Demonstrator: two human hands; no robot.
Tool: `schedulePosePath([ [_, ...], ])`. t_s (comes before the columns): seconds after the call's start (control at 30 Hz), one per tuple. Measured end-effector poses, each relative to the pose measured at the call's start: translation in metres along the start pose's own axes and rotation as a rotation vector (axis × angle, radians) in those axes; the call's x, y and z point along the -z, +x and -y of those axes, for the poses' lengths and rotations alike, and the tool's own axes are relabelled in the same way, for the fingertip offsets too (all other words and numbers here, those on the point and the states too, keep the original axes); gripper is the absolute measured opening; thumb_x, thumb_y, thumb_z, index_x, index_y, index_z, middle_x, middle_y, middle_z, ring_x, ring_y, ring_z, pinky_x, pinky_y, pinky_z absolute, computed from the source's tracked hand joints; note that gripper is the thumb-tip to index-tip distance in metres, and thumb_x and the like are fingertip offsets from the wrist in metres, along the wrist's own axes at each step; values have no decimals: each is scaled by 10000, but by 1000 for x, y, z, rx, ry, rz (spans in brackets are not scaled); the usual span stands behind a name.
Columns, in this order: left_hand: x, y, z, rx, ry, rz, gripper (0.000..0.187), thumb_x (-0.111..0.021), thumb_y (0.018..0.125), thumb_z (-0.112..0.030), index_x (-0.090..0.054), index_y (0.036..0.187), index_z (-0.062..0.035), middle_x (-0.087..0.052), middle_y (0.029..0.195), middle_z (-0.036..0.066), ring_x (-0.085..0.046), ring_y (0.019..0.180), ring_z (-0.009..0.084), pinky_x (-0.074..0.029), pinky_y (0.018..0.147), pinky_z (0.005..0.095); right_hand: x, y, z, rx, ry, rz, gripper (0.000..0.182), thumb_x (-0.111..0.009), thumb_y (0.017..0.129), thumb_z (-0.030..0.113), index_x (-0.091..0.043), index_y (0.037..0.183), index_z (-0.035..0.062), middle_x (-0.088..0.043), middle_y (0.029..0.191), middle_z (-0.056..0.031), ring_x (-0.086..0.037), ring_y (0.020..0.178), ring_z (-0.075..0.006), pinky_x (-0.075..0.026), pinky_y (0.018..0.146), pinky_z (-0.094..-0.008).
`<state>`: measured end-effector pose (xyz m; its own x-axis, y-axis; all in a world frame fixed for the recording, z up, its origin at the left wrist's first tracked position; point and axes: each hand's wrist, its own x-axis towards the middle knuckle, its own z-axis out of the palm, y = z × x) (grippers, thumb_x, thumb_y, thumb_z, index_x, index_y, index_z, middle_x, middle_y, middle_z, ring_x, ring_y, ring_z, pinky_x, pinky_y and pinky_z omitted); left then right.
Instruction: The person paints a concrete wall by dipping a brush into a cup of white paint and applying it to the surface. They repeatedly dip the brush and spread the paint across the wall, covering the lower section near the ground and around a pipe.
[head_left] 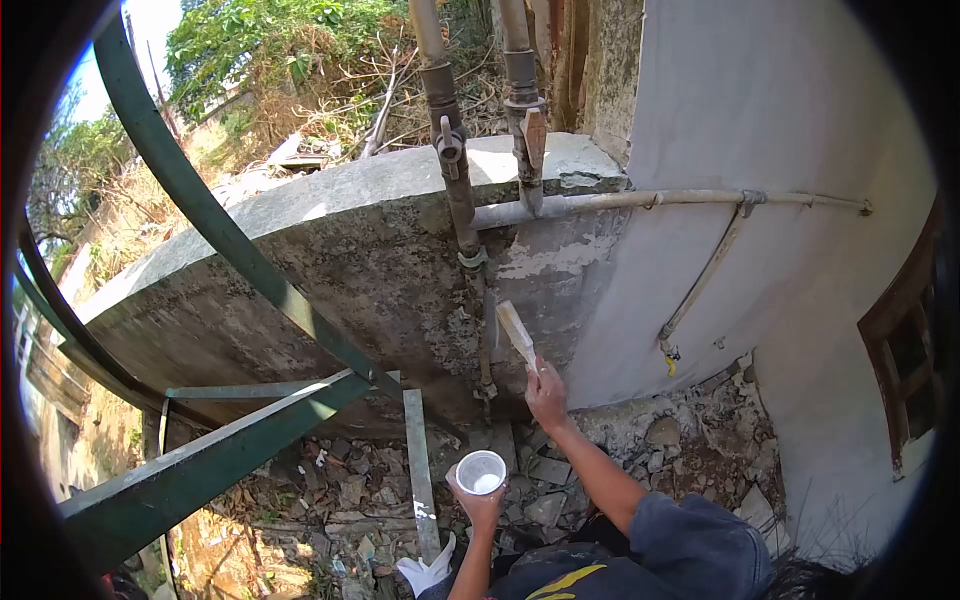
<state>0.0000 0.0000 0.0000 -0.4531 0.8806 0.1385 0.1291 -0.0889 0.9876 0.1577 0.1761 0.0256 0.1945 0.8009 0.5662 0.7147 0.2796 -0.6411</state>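
My right hand (546, 393) is closed round the handle of a paintbrush (515, 330) with pale bristles. The brush points up and left, its head overlapping the bare grey part of the wall (560, 330). Lower down, my left hand (474, 506) grips a white plastic cup (481, 472) from the side. The cup's mouth faces up, and some white paint shows at its bottom. Right of the brush the wall is coated white, while a rough white patch (560, 257) lies above it.
Vertical pipes (455, 150) with valves join a horizontal pipe (680, 198) along the wall. A thin pipe leads down to a yellow tap (671, 367). Green metal bars (215, 480) cross at left. Broken rubble (545, 480) covers the ground; a wooden window frame (890, 345) is at right.
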Motion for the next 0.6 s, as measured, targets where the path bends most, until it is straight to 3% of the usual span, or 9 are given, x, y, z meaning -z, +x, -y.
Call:
schedulePosePath([
  [0.07, -1, -6, 0, 16, 8, -7, 885, -843, 509, -47, -335, 1234, -35, -446, 1142, 114, -475, 1098, 251, -357, 980, 374, -14, 0, -25, 97, -63, -36, 274, -569, 873, 179, -606, 1063, -15, -631, 911, -185, -631, 795, -335, -523, 702, -425],
  [0.17, 10, -9, -17, 39, -20, 43, 901, -838, 507, -38, -320, 1244, -35, -443, 1145, 111, -474, 1101, 252, -357, 982, 372, -48, -55, -82, 30, -167, 161, 254, -545, 883, 194, -612, 1021, -9, -628, 898, -194, -622, 815, -357, -508, 712, -457],
  [0.23, 12, -10, -12, 44, 18, 32, 899, -830, 513, -25, -314, 1249, -38, -439, 1157, 110, -470, 1113, 250, -351, 993, 366, -63, -85, -124, -100, -220, 360, 264, -545, 881, 221, -614, 1003, -3, -632, 908, -202, -617, 845, -371, -497, 731, -479],
  [0.33, 19, -11, -6, 62, 41, 32, 894, -827, 523, -20, -313, 1255, -37, -435, 1172, 113, -466, 1125, 248, -347, 1000, 365, -52, -111, -128, -333, -244, 546, 299, -557, 879, 264, -644, 1022, 15, -633, 955, -211, -601, 882, -405, -481, 770, -487],
  [0.43, 21, -11, -2, 71, 35, 24, 901, -825, 526, -17, -308, 1264, -35, -434, 1182, 117, -464, 1133, 250, -342, 1006, 366, -73, -130, -132, -328, -150, 372, 282, -565, 890, 268, -639, 888, -4, -644, 798, -165, -636, 705, -339, -508, 629, -447],
  [0.53, 20, -11, -1, 97, 35, 13, 901, -813, 521, -18, -308, 1266, -36, -434, 1184, 121, -465, 1134, 255, -339, 1007, 370, -52, -71, -68, -873, 360, 519, 280, -566, 912, 266, -629, 839, 3, -580, 629, -67, -567, 485, -193, -458, 435, -348],
  [0.6, 19, -10, -8, 93, 36, 16, 887, -807, 525, -22, -311, 1260, -37, -433, 1178, 120, -464, 1130, 255, -341, 1004, 371, -45, -27, -32, -955, 682, 384, 259, -571, 924, 259, -636, 873, 14, -504, 582, 5, -453, 401, -78, -355, 334, -258],
])
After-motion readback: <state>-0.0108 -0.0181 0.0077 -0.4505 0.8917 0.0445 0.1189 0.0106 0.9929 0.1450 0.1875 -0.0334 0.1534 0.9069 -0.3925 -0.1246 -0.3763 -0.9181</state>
